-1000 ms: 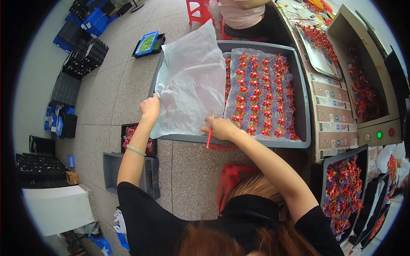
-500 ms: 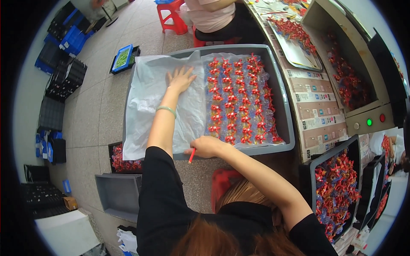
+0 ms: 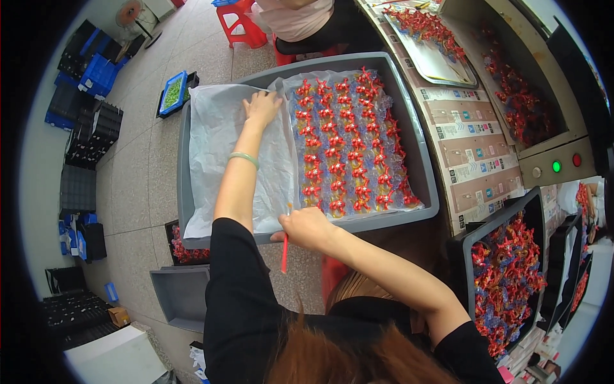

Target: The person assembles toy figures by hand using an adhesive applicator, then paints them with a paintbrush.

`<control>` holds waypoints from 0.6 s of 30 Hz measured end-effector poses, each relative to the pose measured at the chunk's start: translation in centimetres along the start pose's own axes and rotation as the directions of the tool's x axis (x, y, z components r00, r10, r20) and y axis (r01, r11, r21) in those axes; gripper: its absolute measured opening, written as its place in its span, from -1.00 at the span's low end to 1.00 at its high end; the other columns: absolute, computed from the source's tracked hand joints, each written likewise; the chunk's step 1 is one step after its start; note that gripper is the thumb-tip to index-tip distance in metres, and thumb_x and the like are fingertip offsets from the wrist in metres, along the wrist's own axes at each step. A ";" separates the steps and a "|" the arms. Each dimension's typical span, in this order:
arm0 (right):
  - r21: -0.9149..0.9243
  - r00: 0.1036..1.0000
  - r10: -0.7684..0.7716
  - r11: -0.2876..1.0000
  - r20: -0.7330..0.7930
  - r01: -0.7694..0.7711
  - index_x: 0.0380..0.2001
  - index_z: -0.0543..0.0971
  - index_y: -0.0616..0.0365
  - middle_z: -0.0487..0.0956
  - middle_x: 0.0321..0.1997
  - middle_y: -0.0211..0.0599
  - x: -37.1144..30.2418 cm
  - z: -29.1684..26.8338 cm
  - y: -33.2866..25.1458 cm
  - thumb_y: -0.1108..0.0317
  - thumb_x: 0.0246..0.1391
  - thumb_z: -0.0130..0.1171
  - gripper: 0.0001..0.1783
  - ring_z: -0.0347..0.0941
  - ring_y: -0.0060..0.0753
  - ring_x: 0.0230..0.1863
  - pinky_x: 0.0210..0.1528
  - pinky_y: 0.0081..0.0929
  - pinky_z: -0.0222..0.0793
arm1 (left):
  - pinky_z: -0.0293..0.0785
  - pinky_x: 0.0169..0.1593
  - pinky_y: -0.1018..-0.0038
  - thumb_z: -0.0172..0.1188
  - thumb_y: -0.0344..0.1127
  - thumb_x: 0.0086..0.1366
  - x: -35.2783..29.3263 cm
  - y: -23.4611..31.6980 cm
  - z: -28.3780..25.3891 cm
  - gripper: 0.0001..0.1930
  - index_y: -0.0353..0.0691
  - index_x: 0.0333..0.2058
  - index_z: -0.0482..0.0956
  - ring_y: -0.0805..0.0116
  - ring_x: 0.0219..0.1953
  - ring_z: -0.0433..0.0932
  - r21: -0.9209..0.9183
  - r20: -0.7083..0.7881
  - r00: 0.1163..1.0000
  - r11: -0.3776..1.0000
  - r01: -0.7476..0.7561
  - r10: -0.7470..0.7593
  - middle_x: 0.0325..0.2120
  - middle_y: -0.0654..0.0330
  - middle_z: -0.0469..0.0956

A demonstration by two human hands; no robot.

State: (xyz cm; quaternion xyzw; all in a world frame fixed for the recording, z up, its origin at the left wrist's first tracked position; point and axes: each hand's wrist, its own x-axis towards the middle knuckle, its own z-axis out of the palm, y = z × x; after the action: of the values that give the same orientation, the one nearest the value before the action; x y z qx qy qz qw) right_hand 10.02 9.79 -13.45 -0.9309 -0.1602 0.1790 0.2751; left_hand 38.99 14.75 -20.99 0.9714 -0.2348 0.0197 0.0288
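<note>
Gripping a red stick [image 3: 284, 255] in the right hand [image 3: 307, 228] at the near edge of a grey tray [image 3: 416, 153]. Beyond, with white sheet [image 3: 220, 160] along the left edge and rows of red figures [image 3: 331, 153] toward the right, resting the left hand [image 3: 261, 107], fingers apart, on the sheet near the far edge.

A thin, creased white sheet [image 3: 211, 141] is spread over the nine-o'clock side of a round-cornered grey tray [image 3: 419, 169]. By the tray's six-o'clock rim, a slim red stick [image 3: 284, 256] is held, pointed toward six o'clock.
</note>
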 end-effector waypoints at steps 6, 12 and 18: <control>0.035 0.979 -0.115 0.992 -0.169 0.122 -0.56 0.43 0.20 0.50 -0.58 -0.12 1.0 2.2 0.0 -0.12 -0.10 -0.05 -0.49 0.46 -0.09 -0.46 -0.44 -0.21 0.35 | 0.06 0.03 0.07 -0.08 -0.11 0.15 -0.1 -0.7 -0.3 -0.68 -0.03 -0.13 0.38 0.21 0.01 0.24 0.007 -0.208 0.977 0.999 -0.039 0.040 -0.08 0.17 0.31; 0.089 0.983 -0.130 0.986 -0.133 0.143 -0.53 0.38 0.22 0.46 -0.60 -0.08 -1.0 0.6 0.2 -0.05 -0.08 -0.02 -0.54 0.42 -0.02 -0.44 -0.42 -0.20 0.30 | 0.18 -0.10 0.13 -0.06 -0.17 0.14 -0.9 0.5 -1.8 -0.76 -0.08 -0.26 0.47 0.26 -0.08 0.34 -0.131 -0.099 0.991 0.986 -0.103 0.090 -0.22 0.23 0.44; 0.215 0.860 -0.075 0.954 -0.504 0.210 -0.48 0.38 0.21 0.45 -0.55 -0.12 -7.5 -2.1 1.4 0.10 -0.02 -0.02 -0.67 0.38 -0.11 -0.39 -0.36 -0.29 0.27 | 0.32 -0.18 0.33 0.01 -0.32 0.07 0.7 11.6 -7.9 -0.80 -0.18 -0.31 0.48 0.16 -0.27 0.45 -0.395 -0.558 0.810 0.800 -0.451 0.180 -0.40 0.12 0.51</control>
State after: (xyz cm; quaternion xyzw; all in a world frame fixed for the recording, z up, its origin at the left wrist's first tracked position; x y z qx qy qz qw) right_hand 4.51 4.75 -10.76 -0.8863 -0.1289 -0.0644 0.4402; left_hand 34.07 4.66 -12.51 0.8344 -0.3800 0.2092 0.3400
